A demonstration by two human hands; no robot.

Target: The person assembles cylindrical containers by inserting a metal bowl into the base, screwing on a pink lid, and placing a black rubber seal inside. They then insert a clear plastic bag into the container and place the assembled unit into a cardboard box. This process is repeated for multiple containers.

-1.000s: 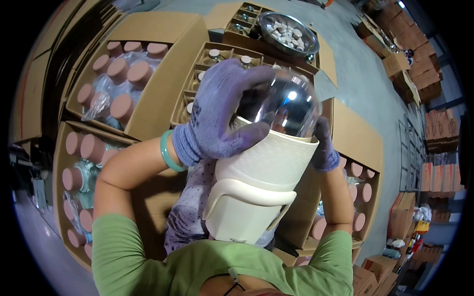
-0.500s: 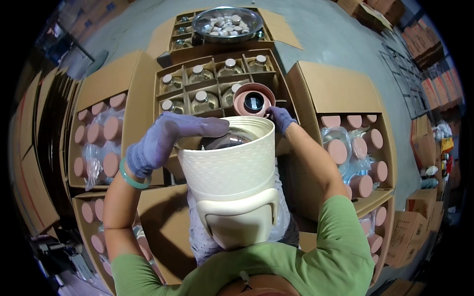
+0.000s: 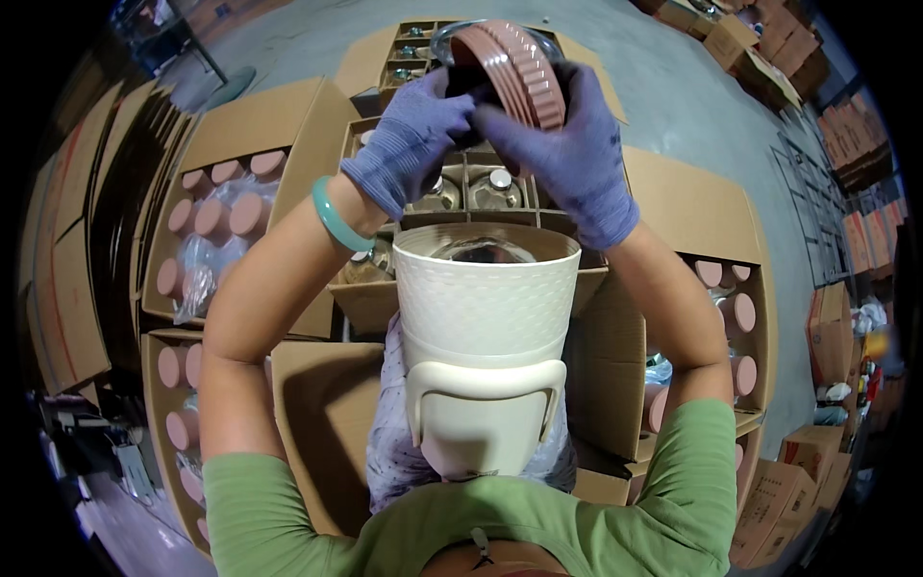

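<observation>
Above the cardboard boxes my two gloved hands hold up a pink ribbed, threaded plastic collar (image 3: 519,72), tilted on its side. My right hand (image 3: 572,159) wraps its right and lower side, thumb bent inward. My left hand (image 3: 413,135), with closed fingers, meets it at the lower left; its fingertips are partly hidden. Below them, against my lap, stands a cream jug body (image 3: 486,313) with a textured wall and a handle (image 3: 486,375). Its wide mouth faces up, and a shiny rounded liner (image 3: 486,252) shows inside. Neither hand touches the jug body.
A divided carton holds glass liners (image 3: 495,189) with pale caps just beyond the jug body. Open cartons of pink-capped items (image 3: 212,216) stand left and right. A metal bowl (image 3: 442,40) sits behind the collar. Flattened cardboard (image 3: 67,260) leans at far left.
My right hand has lifted the pink collar up and turned it on its side. My left hand has left the jug's rim and joined at the collar. The jug body appears farther right.
</observation>
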